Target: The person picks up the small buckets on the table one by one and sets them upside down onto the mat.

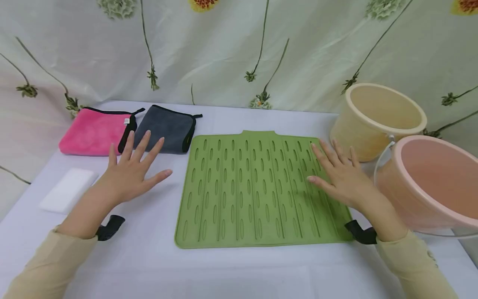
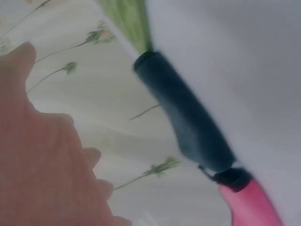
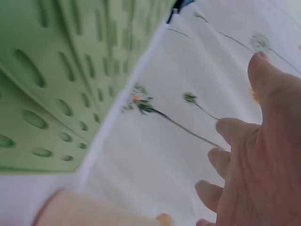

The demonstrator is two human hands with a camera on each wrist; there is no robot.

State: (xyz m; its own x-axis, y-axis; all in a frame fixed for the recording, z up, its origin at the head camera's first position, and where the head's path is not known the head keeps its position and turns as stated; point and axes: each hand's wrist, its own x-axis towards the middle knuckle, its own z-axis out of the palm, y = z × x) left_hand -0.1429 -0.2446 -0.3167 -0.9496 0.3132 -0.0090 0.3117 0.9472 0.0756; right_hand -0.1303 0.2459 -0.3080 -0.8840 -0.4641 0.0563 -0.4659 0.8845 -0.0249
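My left hand (image 1: pixel 128 176) is held palm down above the table with its fingers spread and nothing in it. Just beyond its fingertips lie a pink cloth (image 1: pixel 97 132) and a dark grey cloth (image 1: pixel 164 129), both folded and edged in black. A white block (image 1: pixel 69 190) lies to the left of that hand. My right hand (image 1: pixel 345 178), also spread and holding nothing, hovers over the right side of a green ribbed mat (image 1: pixel 244 191) with oval bumps. In the right wrist view the fingers (image 3: pixel 230 132) stand apart from the mat.
To the right stand a cream bucket (image 1: pixel 347 124) at the back and a pink bucket (image 1: pixel 396 187) with a pale handle nearer, close beside my right hand. A flowered curtain (image 1: pixel 220 54) hangs behind the white table (image 1: pixel 149 265).
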